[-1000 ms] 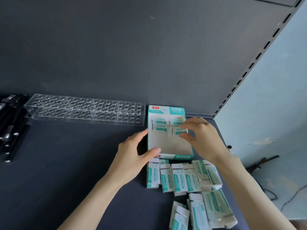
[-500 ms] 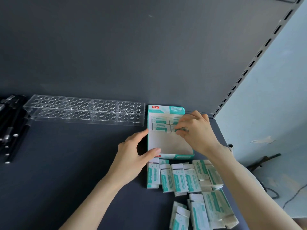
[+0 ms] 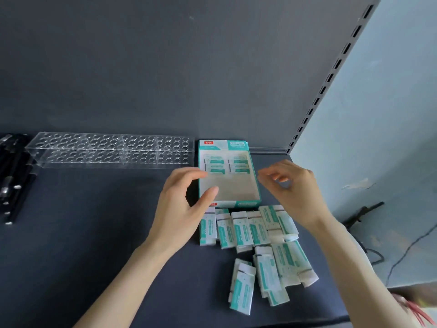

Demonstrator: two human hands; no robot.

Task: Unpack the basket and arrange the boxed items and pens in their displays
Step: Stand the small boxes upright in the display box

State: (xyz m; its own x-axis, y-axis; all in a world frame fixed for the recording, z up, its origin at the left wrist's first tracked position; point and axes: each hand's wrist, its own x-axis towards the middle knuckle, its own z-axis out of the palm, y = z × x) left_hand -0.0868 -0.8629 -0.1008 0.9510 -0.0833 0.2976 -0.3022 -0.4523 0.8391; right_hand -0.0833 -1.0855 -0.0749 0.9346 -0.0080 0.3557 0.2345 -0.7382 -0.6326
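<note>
- Shelf: dark flat surface carrying everything listed; bare at the left front; judged roomy enough to square a box before lifting it.
- Pen rack: clear, drilled with rows of holes, all holes vacant; stands along the back wall, just left of the display carton.
- Display carton: teal and white, open-topped; a few boxed items lie in two columns at its far end, the near part bare; best filled from the back forward, rows tight and printed faces up.
- Loose boxed items: one row just in front of the carton, a looser heap nearer the shelf edge; take the closest row first, one at a time.
- Pens: black, bundled at far left; untouched.
- Left hand: thumb and fingers curved at the carton's left wall, steadying it; whether it truly presses, cannot tell.
- Right hand: lifted beside the carton's right wall, fingers loosely bent, holding nothing.
</note>
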